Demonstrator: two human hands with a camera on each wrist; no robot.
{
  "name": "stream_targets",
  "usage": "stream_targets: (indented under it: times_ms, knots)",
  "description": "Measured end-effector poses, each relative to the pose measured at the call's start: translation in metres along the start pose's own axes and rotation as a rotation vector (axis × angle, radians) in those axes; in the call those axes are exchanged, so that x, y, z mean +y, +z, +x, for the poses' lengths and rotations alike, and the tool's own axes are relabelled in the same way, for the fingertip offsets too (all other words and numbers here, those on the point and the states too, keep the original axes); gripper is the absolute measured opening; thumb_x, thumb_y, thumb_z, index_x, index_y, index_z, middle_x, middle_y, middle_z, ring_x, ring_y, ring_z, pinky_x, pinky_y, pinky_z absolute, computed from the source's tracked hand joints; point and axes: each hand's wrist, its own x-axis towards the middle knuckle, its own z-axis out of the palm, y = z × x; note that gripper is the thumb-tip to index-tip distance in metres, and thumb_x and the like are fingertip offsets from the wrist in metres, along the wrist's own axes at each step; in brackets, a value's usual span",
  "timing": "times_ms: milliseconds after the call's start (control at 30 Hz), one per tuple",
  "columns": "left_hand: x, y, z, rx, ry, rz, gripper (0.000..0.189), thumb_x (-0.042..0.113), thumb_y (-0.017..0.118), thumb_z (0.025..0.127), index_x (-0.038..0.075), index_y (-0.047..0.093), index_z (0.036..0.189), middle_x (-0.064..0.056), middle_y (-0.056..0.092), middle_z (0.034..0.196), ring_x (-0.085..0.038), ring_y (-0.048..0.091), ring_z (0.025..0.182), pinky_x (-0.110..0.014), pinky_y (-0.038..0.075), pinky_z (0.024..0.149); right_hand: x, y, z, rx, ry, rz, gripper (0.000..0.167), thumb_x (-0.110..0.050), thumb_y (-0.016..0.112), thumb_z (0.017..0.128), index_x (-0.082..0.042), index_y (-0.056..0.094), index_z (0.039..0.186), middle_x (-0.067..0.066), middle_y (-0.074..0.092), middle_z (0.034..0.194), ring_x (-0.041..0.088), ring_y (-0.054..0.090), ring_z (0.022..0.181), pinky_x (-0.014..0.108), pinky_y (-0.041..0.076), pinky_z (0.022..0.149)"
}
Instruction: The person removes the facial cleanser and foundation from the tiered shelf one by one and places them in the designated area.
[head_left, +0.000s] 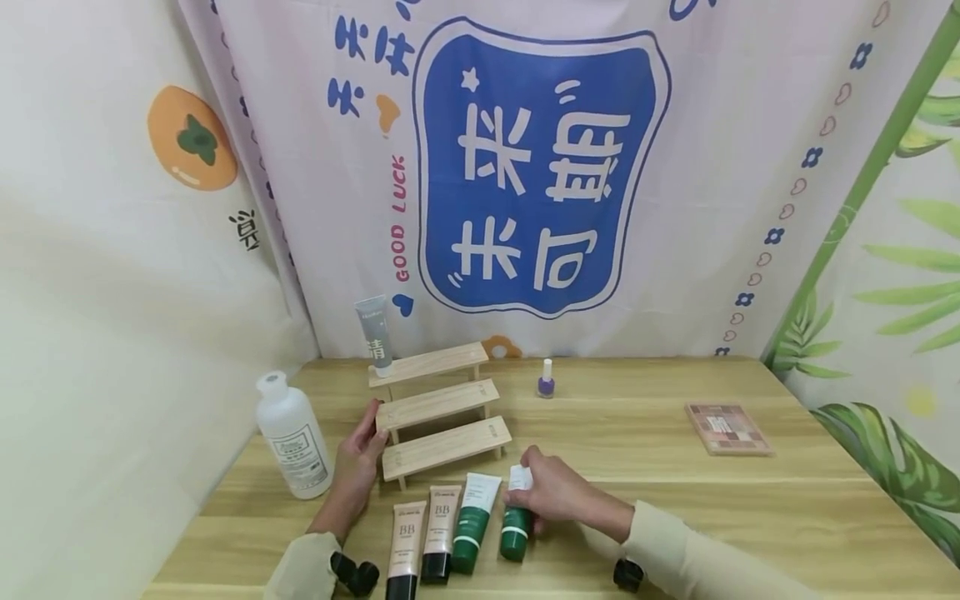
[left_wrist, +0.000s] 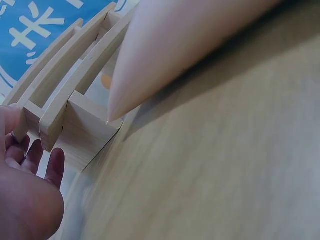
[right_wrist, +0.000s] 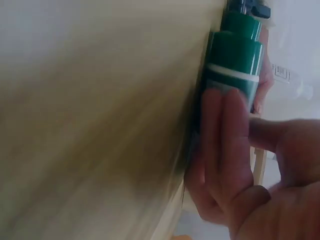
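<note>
At the left end of a three-tier wooden display rack (head_left: 447, 447), my left hand (head_left: 357, 463) pinches the middle tier's end; its thumb and fingers show there in the left wrist view. My right hand (head_left: 561, 492) holds a green-and-white squeeze tube (head_left: 514, 535) by its side, in front of the rack's right end. The right wrist view shows the tube's green cap (right_wrist: 235, 50) beyond the fingers. Left of it lie a second green-and-white tube (head_left: 473, 521) and two beige BB cream tubes (head_left: 442, 523) with black caps. A grey tube (head_left: 374, 333) stands upright on the rack's top tier.
A white bottle (head_left: 295, 442) stands left of my left forearm. Behind and right of the rack is a purple nail polish bottle (head_left: 546, 384). An eyeshadow palette (head_left: 727, 430) lies at the table's right. Printed curtains (head_left: 697, 275) hang around the wooden table (head_left: 637, 425).
</note>
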Motion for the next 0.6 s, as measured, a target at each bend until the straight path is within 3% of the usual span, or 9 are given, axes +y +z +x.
stream_targets:
  times_ms: [100,300,600]
  knots:
    - [-0.0005,0.0011,-0.0003,0.001,-0.009,-0.002,0.058,0.015,0.049,0.104,0.012,0.022,0.156,-0.002,0.021,0.161,-0.021,0.019,0.148,-0.009,0.024,0.110,0.0021,-0.0014,-0.0006,-0.033,0.002,-0.056,0.054,-0.031,0.073,0.088,0.006,0.049,0.118,0.005,0.063,0.065,0.014,0.060,0.038,0.026,0.050,0.038]
    - [-0.0008,-0.0004,0.0024,0.011,-0.023,0.000,0.058,0.018,0.048,0.104,0.017,0.022,0.156,0.004,0.020,0.161,-0.020,0.018,0.148,-0.009,0.023,0.110,-0.0006,-0.0020,0.0029,-0.040,-0.002,-0.055,0.052,-0.033,0.072,0.089,0.007,0.051,0.114,0.004,0.064,0.062,0.014,0.060,0.038,0.026,0.050,0.038]
    - [0.0000,0.0019,0.0004,-0.001,-0.027,-0.034,0.059,0.012,0.047,0.104,0.010,0.020,0.156,-0.003,0.018,0.162,-0.021,0.018,0.148,-0.014,0.024,0.113,-0.0002,0.0018,0.0040,-0.027,0.009,-0.052,0.049,-0.032,0.074,0.088,0.006,0.051,0.109,0.005,0.062,0.061,0.014,0.059,0.037,0.027,0.050,0.036]
